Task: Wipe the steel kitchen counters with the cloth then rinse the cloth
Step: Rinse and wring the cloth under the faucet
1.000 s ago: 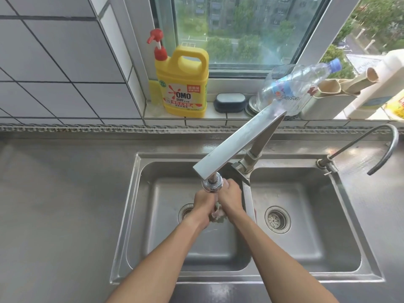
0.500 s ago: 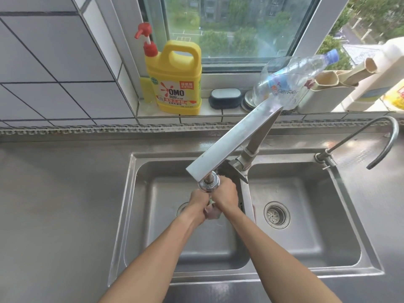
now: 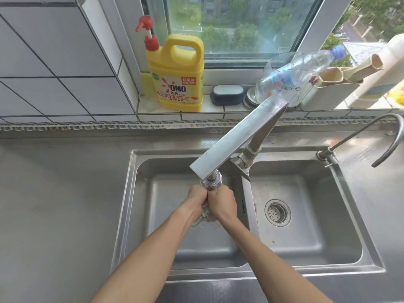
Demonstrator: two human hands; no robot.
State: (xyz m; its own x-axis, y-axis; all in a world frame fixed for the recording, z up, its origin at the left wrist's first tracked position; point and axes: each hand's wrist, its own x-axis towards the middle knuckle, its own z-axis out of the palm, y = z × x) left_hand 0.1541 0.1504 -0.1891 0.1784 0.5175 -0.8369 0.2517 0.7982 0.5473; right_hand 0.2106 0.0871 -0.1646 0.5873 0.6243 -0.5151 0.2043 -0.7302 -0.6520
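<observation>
Steel counter [image 3: 54, 193] runs bare along the left side, meeting a tiled wall at its back edge.

On the window sill behind the counter's back edge, near the left corner of the window: yellow detergent jug [image 3: 177, 77] with red pump, upright. Right of it, a dark soap dish [image 3: 227, 95], then a clear plastic bottle [image 3: 295, 75] lying tilted, blue cap up to the right. Further right, a white holder [image 3: 328, 95] with beige pieces sticking out of it.

Double sink [image 3: 129, 215] is set into the counter. Left basin holds the action. Main faucet [image 3: 238, 141] rises from the divider at the sink's back edge and swings out over the left basin, its round nozzle directly above the hands.

Left hand [image 3: 195, 203] and right hand [image 3: 223, 204] are pressed together under the nozzle, both fists curled tight around the cloth [image 3: 205, 213]. Only a small pale, bunched piece of cloth shows between and below the palms, over the left basin's drain. Water flow is not clear enough to confirm.

Right basin: drain strainer [image 3: 277, 213] visible, basin otherwise bare. At the sink's back right corner, a thin curved second tap [image 3: 371, 136] arcs over the right end of the counter.
</observation>
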